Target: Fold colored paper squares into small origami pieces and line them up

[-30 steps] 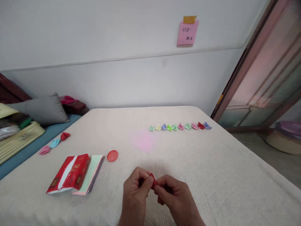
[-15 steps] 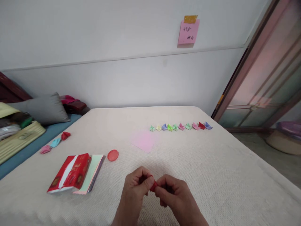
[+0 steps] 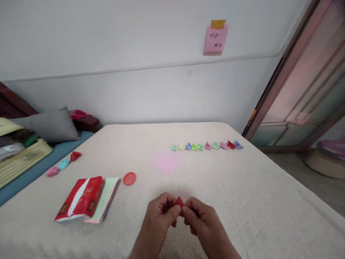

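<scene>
On the pale counter [image 3: 242, 187], ten folded papers [image 3: 194, 146] stand done.
My left hand [image 3: 160, 217] and right hand [image 3: 202, 219] pinch a red piece [image 3: 180, 202], seemingly part-folded; pink paper [image 3: 167, 164] lies flat.

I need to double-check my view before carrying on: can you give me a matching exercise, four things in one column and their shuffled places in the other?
Things
1. Pink note
2. Small red folded piece
3. Round red disc
4. Red packet

Places
A. Pinched between the left hand and the right hand
B. At the left side of the pale green sheet
C. Taped to the wall
D. On the cloth, right of the pale green sheet

Pairs: 1-C, 2-A, 3-D, 4-B
</scene>
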Available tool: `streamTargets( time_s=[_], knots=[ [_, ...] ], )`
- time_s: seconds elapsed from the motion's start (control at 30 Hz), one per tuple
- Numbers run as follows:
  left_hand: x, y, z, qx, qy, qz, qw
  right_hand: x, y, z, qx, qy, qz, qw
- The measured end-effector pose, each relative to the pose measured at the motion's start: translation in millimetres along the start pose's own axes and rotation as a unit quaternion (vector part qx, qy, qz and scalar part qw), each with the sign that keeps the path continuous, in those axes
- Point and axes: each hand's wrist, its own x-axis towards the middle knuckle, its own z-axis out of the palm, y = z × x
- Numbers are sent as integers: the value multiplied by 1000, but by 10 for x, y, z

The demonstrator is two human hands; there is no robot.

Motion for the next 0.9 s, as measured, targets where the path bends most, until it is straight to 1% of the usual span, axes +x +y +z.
streamTargets(
  time_s=[0.07, 0.13, 0.2, 0.3, 0.4, 0.53, 0.63, 0.7, 0.77, 0.8, 0.9],
  knots=[
    [-4, -2, -7, -5, -3, -2, 1000, 20, -20, -37, 33, -12, 16, 999],
    [-6, -18, -8, -15, 13, 0, 1000, 35, -27, -59, 65, -37, 24, 997],
    [1, -42, -3, -23, 35, 2, 999, 40, -23, -62, 76, -47, 30, 996],
    [16, -66, 5, -42, 60, 5, 997, 32, -9, -35, 50, -26, 32, 998],
    [12, -57, 4, -63, 77, 26, 995, 23, 10, 12, 40, -14, 30, 999],
    [-16, -20, 6, -75, 88, 49, 992, 27, 55, 59, 56, -25, 37, 997],
    [-23, -19, 15, -95, 94, 49, 990, 35, 85, 58, 71, -28, 32, 997],
    [-18, -34, 19, -95, 93, 44, 990, 40, 84, 40, 100, -26, 37, 994],
    [-9, -52, 17, -90, 77, 35, 992, 44, 68, 16, 166, -33, 63, 984],
    [-5, -58, 13, -92, 68, 29, 993, 46, 58, 5, 212, -43, 80, 973],
    [0, -57, -2, -139, 55, 1, 989, 57, 40, -18, 345, -84, 136, 925]
  ],
)
